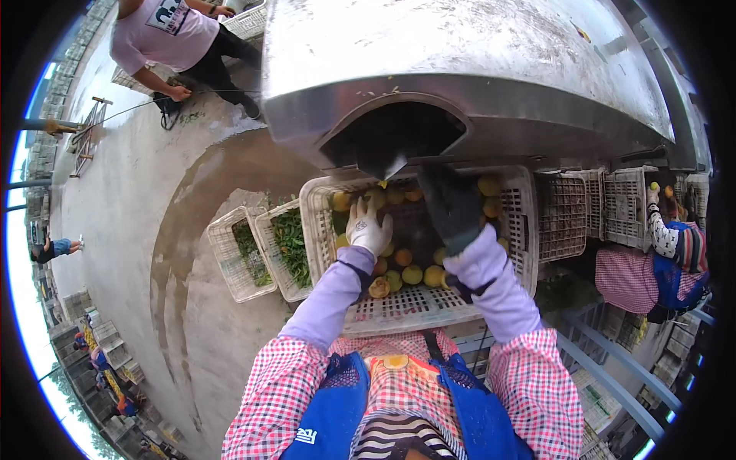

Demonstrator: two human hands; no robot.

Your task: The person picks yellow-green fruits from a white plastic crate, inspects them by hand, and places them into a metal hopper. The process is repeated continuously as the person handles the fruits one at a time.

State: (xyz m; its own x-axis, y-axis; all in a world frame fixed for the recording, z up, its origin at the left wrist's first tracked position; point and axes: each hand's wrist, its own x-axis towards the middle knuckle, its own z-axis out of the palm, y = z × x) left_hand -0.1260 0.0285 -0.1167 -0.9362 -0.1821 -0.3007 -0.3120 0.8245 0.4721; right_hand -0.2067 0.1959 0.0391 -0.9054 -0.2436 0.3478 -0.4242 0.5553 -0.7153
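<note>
A white plastic crate (411,322) stands before me with several yellow-green and orange round fruits (412,275) along its sides and near end. My left hand (369,229), in a white glove, reaches into its left half with fingers spread, beside or over the fruit; whether it grips one is hidden. My right hand (454,207), in a dark glove, reaches down into the right half; its fingers are lost in shadow. One fruit (379,287) at the near left looks brownish and damaged. The dark opening (394,135) of a metal machine lies just past the crate's far rim.
Two crates of green leaves (291,241) stand on the floor at left. The machine's metal housing (460,46) overhangs the far side. More crates (560,215) line the right, where a co-worker (681,259) handles fruit. Another person (172,46) stands at upper left, holding a cord.
</note>
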